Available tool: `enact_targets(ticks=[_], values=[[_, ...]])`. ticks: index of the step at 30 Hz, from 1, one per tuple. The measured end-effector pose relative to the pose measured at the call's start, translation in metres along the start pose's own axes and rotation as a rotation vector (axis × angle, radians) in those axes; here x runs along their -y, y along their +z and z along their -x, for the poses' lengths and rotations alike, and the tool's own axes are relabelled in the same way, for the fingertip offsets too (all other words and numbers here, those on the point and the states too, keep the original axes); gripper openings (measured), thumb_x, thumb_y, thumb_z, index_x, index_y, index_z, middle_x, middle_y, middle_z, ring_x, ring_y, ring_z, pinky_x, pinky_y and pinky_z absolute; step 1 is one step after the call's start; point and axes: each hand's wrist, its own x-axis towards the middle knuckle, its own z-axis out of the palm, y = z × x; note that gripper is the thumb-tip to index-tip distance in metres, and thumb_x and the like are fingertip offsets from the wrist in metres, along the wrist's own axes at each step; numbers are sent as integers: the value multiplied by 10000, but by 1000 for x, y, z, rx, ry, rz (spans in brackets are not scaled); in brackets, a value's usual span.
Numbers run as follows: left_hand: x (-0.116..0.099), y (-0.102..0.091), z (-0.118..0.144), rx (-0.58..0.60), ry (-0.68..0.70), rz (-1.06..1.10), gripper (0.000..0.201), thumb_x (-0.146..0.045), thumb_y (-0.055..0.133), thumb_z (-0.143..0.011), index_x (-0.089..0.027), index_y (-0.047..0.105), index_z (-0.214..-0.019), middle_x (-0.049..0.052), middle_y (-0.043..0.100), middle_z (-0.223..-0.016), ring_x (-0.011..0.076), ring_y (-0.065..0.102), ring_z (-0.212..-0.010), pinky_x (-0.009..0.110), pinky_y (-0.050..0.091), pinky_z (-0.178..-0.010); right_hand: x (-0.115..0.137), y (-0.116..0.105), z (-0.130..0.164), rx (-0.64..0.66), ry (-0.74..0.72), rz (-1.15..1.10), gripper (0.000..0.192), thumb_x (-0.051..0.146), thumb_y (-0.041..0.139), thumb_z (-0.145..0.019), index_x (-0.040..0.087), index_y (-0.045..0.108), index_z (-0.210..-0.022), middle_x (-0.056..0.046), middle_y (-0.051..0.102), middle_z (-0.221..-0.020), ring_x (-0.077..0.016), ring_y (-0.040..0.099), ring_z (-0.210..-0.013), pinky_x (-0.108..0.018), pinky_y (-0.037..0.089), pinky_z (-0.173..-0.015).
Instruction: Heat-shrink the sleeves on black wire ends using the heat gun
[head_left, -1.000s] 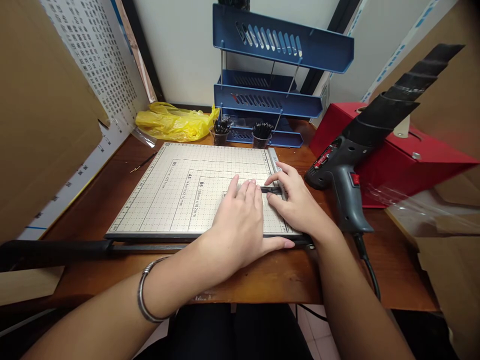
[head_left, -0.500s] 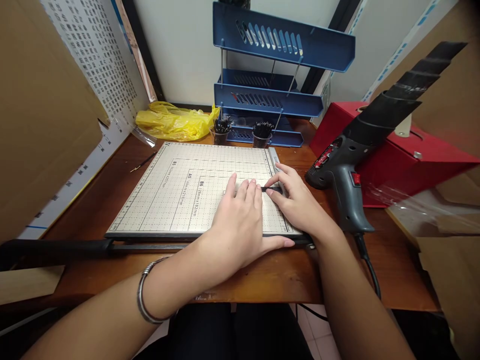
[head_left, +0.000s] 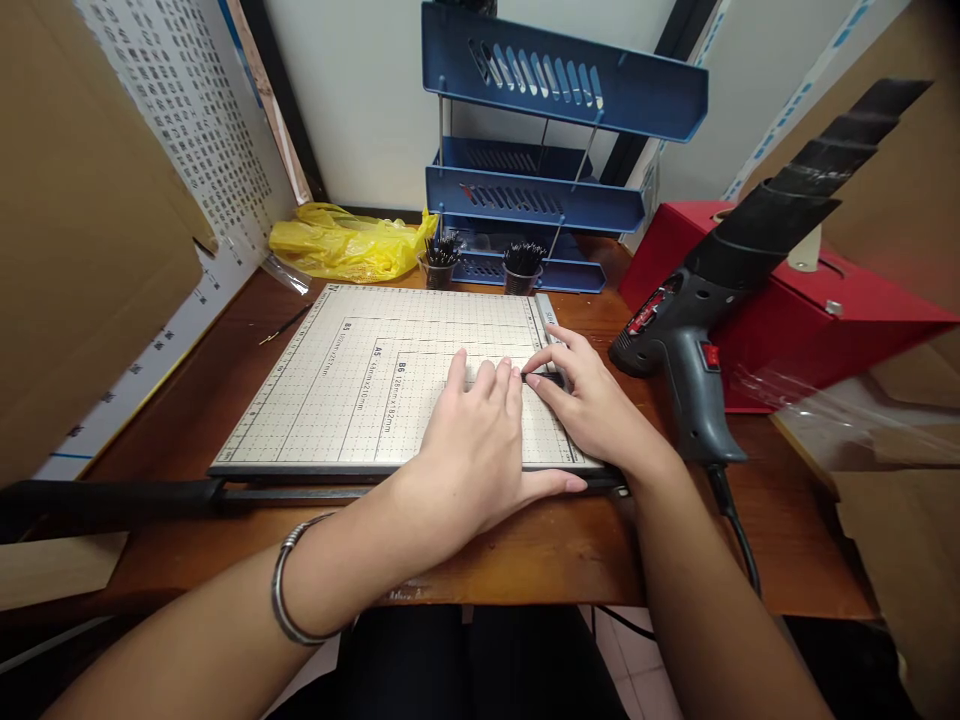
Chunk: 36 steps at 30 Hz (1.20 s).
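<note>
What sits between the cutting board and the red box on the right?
In the head view, the grey heat gun rests on the desk between the cutting board and the red box.

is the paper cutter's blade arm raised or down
Down: the black blade arm lies flat along the near edge of the grey gridded cutter board.
</note>
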Motion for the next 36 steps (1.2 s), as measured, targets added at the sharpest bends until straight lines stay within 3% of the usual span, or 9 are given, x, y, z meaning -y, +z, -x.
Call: enact_targets(ticks=[4,12,16,22,36], values=[[0,-1,0,12,3,7,1181,-901,212,-863,44,361,-1555,263,366,-1620,418,385,-1467,603,152,-1246,1,-1,-5,4,45,-15,123,351,596,-943,239,646,-949,-137,431,-1560,-264,306,-1547,-529,276,-1246],[0,-2,-1,-18,0,20,1180,-915,256,-845,20,382,-1555,252,455,-1574,404,434,-1425,594,157,-1241,12,7,-10,15,159,107,114,315,505,-972,217,562,-956,-200,360,-1598,-349,260,-1558,-621,318,-1193],[0,-2,-2,16,-5,34,1208,-916,226,-846,44,308,-1576,257,386,-1614,407,379,-1468,606,120,-1254,25,15,-4,-16,208,183,122,298,434,-996,203,510,-985,-245,309,-1624,-390,240,-1556,-669,348,-1151],[0,-4,-1,54,-9,50,1208,-906,272,-854,50,245,-1590,252,370,-1623,396,381,-1467,611,116,-1261,37,17,-2,-22,259,306,167,290,397,-1019,181,523,-1035,-217,291,-1656,-387,280,-1536,-651,408,-1116],[2,-8,3,64,17,1,1128,-863,262,-896,42,333,-1565,283,364,-1610,393,362,-1505,590,182,-1254,37,18,-2,-35,323,302,170,342,448,-1018,204,546,-1036,-164,313,-1662,-373,348,-1504,-626,468,-1051]])
